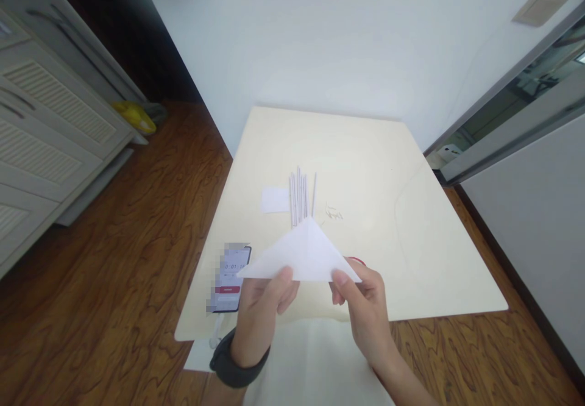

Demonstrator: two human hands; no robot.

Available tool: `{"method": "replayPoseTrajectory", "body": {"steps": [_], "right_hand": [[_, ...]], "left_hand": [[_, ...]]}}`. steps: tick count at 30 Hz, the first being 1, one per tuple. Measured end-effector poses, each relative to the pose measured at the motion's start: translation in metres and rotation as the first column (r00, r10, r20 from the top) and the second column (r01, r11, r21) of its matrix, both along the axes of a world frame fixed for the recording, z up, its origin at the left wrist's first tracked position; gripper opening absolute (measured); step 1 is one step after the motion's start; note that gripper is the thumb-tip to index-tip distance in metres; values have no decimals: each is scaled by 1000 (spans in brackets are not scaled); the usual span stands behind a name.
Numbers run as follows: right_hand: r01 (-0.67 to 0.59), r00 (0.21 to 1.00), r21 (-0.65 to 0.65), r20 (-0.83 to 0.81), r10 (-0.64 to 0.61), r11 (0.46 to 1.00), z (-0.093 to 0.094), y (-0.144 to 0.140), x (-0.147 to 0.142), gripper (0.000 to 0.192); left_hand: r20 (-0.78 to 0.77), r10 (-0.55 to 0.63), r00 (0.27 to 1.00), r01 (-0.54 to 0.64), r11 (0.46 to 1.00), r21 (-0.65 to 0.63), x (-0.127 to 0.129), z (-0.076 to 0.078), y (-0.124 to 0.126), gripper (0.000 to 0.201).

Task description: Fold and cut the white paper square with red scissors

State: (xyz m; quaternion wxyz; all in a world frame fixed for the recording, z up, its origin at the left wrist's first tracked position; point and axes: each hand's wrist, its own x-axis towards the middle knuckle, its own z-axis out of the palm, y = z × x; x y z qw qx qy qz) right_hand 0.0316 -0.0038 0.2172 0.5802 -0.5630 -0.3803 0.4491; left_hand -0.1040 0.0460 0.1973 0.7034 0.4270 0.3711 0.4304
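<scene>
Cream table point(448, 253), and a folded white paper triangle point(306, 256) held up over its near edge, tip pointing far. Left hand point(262, 302)'s pinching the near edge left of middle, right hand point(365, 302)'s got the near right corner, both thumbs on top, fingers curled under. Phone point(231, 279) on the near left shows "01" mid-screen, other text's kinda blurry.

A yellow bag point(134, 116) lies beside a pale cabinet point(50, 131) (louvred).
</scene>
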Motion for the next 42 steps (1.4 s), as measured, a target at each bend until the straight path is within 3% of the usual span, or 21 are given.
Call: {"method": "replayPoseTrajectory", "body": {"steps": [7,13,16,21,25,28,31,34,38,42], "right_hand": [[-24,1000,47,1,24,999,-3,1,1,42],[-82,997,45,5,82,996,-7,-1,-1,38],[-91,995,28,37,90,995,-8,-4,1,40],[-41,986,-42,161,47,998,-13,-4,12,45],[-55,928,-200,352,124,978,-47,7,39,38],[0,852,-335,493,175,942,-95,10,64,19],[106,794,-441,577,192,891,-143,0,84,25],[189,763,-494,618,189,849,-176,-16,91,28],[251,775,-529,612,160,811,-193,-25,90,29],[200,860,-584,490,145,787,-192,-19,91,30]], "left_hand": [[-7,56,998,-55,998,39,3,4,-2,44],[-222,-126,967,157,980,127,7,4,-8,45],[-176,-58,983,79,990,118,7,6,-9,43],[31,106,994,-107,994,26,2,8,-3,48],[37,77,996,-78,997,12,-3,8,-1,45],[15,39,999,-39,999,10,-5,7,-2,45],[-6,26,1000,-26,1000,-1,-5,5,-3,42],[-72,38,997,-35,999,40,-8,2,-1,37],[-137,70,988,-59,995,84,-12,2,2,39],[-95,30,995,-20,994,104,-13,4,3,44]]}}
